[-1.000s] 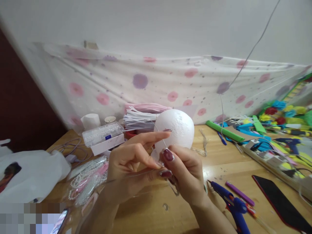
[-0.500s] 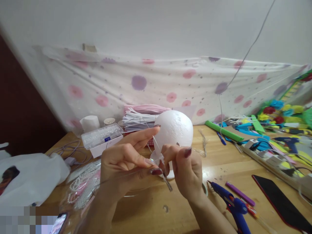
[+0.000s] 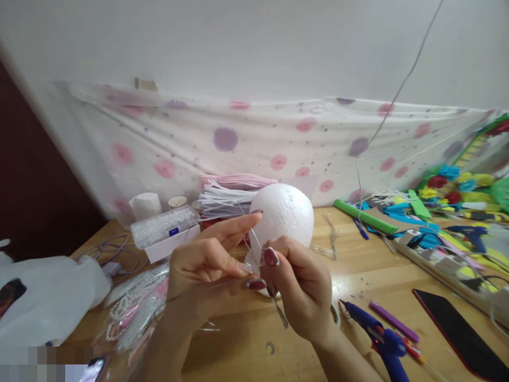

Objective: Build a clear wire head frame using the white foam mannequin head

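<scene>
Both hands meet just in front of the white foam ball (image 3: pixel 281 211), which stands on the wooden table (image 3: pixel 358 276) a little behind the fingers. The left hand (image 3: pixel 202 265) has its forefinger stretched out toward the ball while thumb and remaining fingers curl in, pinching a thin, nearly transparent wire (image 3: pixel 254 239) that rises past the fingertip. The right hand (image 3: pixel 302 286) is closed, thumb pressed against the bent forefinger, and seems to grip the same wire lower down; a slim metal piece (image 3: pixel 280 313) pokes out below the knuckles, though what it is cannot be told.

The likeliest trouble is the wire itself: it is so fine and glossy that it could slip out of either pinch, and its springiness could flick it loose. Pulled too sharply between two tight grips, it could kink or snap. The ball looks light and sits unheld, so a nudge from the left forefinger could roll it toward the bundle of pink and white strips (image 3: pixel 226 193) behind it. The long nails make the pinch less sure. The blue glue gun (image 3: pixel 377 339) lies near the right wrist, and a drawn-back elbow could knock it. The clear box of beads (image 3: pixel 165 231) stands well apart to the left
</scene>
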The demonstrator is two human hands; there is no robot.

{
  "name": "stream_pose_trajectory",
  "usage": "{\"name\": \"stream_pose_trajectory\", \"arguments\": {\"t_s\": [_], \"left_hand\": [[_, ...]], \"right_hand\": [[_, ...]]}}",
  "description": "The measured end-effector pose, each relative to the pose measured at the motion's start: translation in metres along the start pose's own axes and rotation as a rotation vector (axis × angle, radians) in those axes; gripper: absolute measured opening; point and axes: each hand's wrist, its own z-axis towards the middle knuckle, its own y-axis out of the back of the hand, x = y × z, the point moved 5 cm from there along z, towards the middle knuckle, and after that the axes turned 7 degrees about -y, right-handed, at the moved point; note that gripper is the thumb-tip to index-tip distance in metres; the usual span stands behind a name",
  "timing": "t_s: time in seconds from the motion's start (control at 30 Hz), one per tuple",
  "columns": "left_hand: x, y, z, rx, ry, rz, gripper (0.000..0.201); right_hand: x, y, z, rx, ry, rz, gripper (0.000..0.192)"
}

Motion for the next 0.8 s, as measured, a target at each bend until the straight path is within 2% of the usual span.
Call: {"name": "stream_pose_trajectory", "arguments": {"t_s": [0.13, 0.27, 0.4, 0.63, 0.73, 0.8], "left_hand": [[0.001, 0.0, -0.001, 0.007, 0.0, -0.024, 0.02], [-0.003, -0.003, -0.001, 0.014, -0.007, -0.049, 0.021], [-0.005, -0.003, 0.0, -0.032, 0.019, -0.036, 0.019], [-0.005, 0.005, 0.003, -0.021, 0.002, -0.022, 0.023], [-0.007, 0.012, 0.003, -0.044, 0.016, -0.034, 0.024], [-0.009, 0.017, 0.004, -0.048, 0.021, -0.048, 0.023]], "right_hand": [[-0.004, 0.001, -0.002, 0.01, -0.001, 0.025, 0.036], [-0.011, 0.001, -0.001, 0.073, 0.005, 0.17, 0.039], [-0.017, 0.006, 0.001, -0.013, -0.018, 0.199, 0.043], [-0.01, 0.016, 0.001, -0.126, -0.061, -0.021, 0.013], [-0.007, 0.035, -0.006, -0.166, -0.128, -0.221, 0.02], [-0.011, 0.046, -0.018, -0.067, -0.236, -0.444, 0.03]]}}
